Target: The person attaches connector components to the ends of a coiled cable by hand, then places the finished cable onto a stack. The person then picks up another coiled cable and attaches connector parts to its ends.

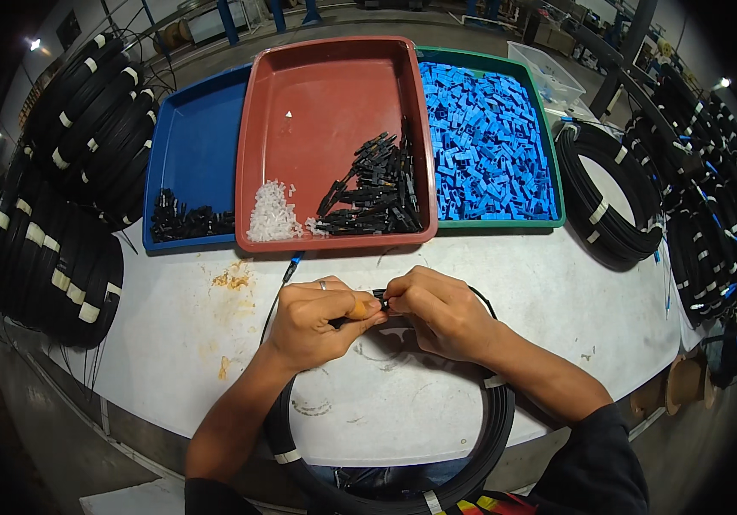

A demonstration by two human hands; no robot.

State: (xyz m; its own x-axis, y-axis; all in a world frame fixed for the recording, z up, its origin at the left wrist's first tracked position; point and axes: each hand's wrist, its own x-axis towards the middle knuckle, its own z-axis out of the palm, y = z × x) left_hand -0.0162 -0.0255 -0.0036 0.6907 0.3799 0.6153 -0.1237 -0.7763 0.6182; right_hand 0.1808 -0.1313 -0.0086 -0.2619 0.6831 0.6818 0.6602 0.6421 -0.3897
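Observation:
Both my hands meet over the white table (368, 429), pinching a small black connector part (380, 296) from either side. My left hand (315, 322), with a ring and an orange-yellow wrap on a digit, is closed on its left end. On the other end, the fingertips of my right hand (439, 311) are pressed together. Fingers cover most of the part, so its exact form is hidden. Below my hands lies a coil of black cable (499, 421), bound with white tape and overhanging the front edge. A cable end with a blue connector (293, 268) lies just beyond my left hand.
Across the back stand a blue tray (201, 107) with black pieces, a red tray (326, 77) with white pieces (271, 213) and black connector parts (377, 189), and a green tray (506, 225) full of blue clips (489, 142). Cable coils (85, 129) (613, 193) flank both sides.

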